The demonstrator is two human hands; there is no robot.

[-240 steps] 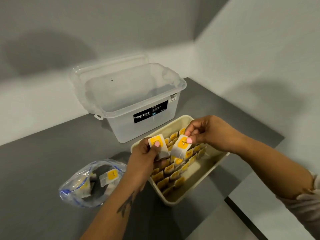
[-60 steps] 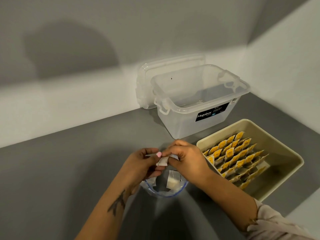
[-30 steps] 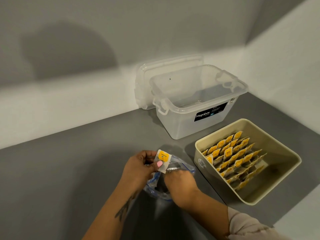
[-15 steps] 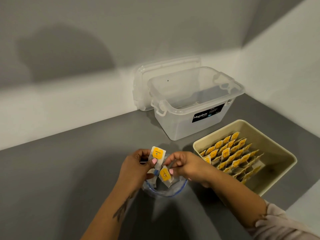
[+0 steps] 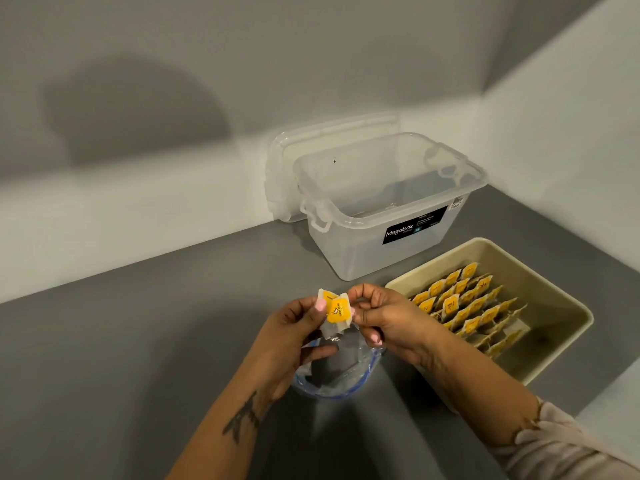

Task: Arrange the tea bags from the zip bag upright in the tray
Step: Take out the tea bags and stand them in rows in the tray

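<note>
Two tea bags with yellow tags (image 5: pixel 337 311) are held together above the zip bag (image 5: pixel 341 375), one overlapping the other. My left hand (image 5: pixel 294 336) pinches the rear one with its thumb. My right hand (image 5: pixel 384 318) pinches the right edge of the front one. The clear zip bag with a blue seal lies crumpled on the grey counter under both hands; what it contains is not visible. To the right the beige tray (image 5: pixel 554 282) holds several upright rows of tea bags (image 5: pixel 467 306), filling its left half.
An open clear plastic storage box (image 5: pixel 381 209) with a black label stands behind the tray, its lid (image 5: pixel 287 168) leaning against the wall. Walls close the back and right. The counter's front right edge runs near the tray (image 5: pixel 588 407).
My right hand has lifted its tea bag out of the zip bag and brought it up against the one in my left hand. The view has shifted slightly.
</note>
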